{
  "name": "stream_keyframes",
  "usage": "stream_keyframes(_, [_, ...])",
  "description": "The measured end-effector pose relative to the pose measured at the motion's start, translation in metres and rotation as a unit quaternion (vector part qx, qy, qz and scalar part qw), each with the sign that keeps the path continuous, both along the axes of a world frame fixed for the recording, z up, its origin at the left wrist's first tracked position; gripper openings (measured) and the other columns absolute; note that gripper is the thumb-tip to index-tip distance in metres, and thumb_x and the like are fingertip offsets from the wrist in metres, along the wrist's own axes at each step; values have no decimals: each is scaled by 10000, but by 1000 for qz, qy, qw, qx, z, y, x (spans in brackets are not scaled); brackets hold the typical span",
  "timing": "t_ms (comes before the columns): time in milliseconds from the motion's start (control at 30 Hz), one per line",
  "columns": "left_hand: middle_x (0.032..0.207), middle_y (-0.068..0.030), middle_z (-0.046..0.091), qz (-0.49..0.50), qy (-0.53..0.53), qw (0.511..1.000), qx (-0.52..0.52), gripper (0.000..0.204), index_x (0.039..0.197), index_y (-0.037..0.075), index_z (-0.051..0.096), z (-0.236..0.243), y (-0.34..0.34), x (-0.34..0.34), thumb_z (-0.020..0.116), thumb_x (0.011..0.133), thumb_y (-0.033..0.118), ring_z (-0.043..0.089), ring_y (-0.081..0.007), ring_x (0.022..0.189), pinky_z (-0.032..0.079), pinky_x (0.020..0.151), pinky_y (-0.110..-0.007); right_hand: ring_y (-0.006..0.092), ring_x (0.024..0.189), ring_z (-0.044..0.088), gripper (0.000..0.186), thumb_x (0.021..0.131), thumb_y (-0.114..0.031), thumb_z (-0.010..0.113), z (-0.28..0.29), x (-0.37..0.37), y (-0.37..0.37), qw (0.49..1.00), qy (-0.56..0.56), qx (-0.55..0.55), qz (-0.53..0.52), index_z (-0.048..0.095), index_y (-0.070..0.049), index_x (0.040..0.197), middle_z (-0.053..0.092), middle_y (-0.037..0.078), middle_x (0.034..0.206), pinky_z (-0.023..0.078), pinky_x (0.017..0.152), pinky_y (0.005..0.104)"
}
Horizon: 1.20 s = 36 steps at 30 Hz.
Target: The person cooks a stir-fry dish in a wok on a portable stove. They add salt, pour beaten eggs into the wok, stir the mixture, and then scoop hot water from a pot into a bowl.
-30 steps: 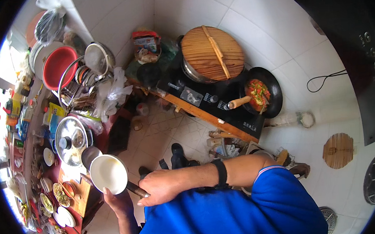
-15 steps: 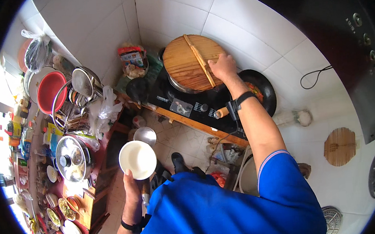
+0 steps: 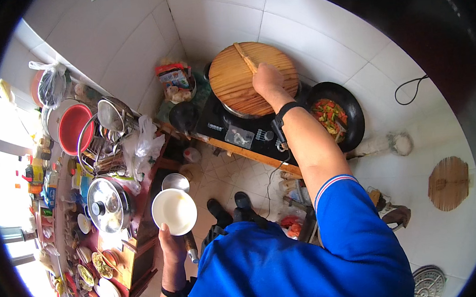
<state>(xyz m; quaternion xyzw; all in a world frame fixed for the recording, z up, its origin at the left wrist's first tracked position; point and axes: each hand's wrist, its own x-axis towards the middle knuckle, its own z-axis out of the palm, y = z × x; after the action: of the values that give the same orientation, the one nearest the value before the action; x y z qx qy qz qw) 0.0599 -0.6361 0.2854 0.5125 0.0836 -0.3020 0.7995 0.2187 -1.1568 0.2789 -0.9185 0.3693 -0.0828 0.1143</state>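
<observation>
Pale tiled wall (image 3: 318, 27) beyond the right hand (image 3: 269, 81); tiled floor (image 3: 261, 171) below and past the left hand (image 3: 172, 248). Red-topped table (image 3: 142, 195) to the left of the left hand, crowded along its length. Black stove (image 3: 210, 110) under the right hand, edged in wood.

Round wooden lid (image 3: 236, 88) directly beneath the right hand, over a pot (image 3: 236, 112) and hiding the inside. Black wok (image 3: 356, 115) to the right of that hand, with red and green food (image 3: 328, 119) in it; right forearm across the stove front, blocking part from sight. Glass-lidded pan (image 3: 107, 204) left of the left hand, red basin (image 3: 76, 130) farther off. White bowl (image 3: 173, 212) at the left hand, with a metal ladle (image 3: 175, 182) partly hidden behind.

Right arm stretched forward, fingers curled tight around the lid's handle. Left thumb over the bowl's near rim, other fingers out of sight; grip on the ladle impossible to tell.
</observation>
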Motion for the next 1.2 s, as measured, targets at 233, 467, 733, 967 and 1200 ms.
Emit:
stream_keyframes(233, [1342, -168, 616, 16, -9, 1000, 13, 762, 1493, -3, 401, -8, -15, 10, 464, 979, 556, 669, -309, 1107, 548, 922, -452, 391, 1013, 672, 210, 932, -204, 669, 69, -56, 2, 999, -40, -37, 6, 657, -13, 1018, 679, 204, 1051, 551, 832, 523])
stream_keyframes(467, [1481, -115, 519, -42, 37, 996, -64, 767, 1530, 36, 386, -17, -28, 7, 511, 973, 548, 482, -261, 1366, 344, 1145, -432, 428, 989, 685, 299, 963, -301, 621, 112, -214, -77, 985, 46, -84, -142, 667, -16, 1041, 705, 233, 1042, 540, 827, 539])
stream_keyframes(733, [1493, -125, 511, -62, 36, 996, -47, 774, 1529, 21, 382, -17, -38, -3, 527, 980, 547, 484, -261, 1369, 338, 1164, -430, 487, 1023, 658, 304, 934, -205, 625, 20, -297, -144, 968, 48, -33, -242, 661, 75, 1045, 680, 324, 1063, 538, 862, 540])
stream_keyframes(967, [1491, -129, 513, -42, 6, 999, -27, 780, 1528, 10, 382, -6, -35, -16, 520, 978, 546, 489, -263, 1365, 337, 1165, -426, 473, 1047, 662, 263, 947, -158, 593, -15, -283, -146, 963, 40, 14, -265, 665, 59, 1079, 687, 306, 1097, 538, 881, 534])
stream_keyframes(1200, [1491, -131, 512, -4, 0, 1000, -1, 776, 1528, 10, 376, -3, -29, -27, 516, 977, 537, 479, -257, 1380, 331, 1171, -437, 455, 1045, 674, 274, 957, -161, 590, -29, -280, -147, 968, 75, -10, -241, 666, 58, 1104, 687, 300, 1109, 547, 878, 533])
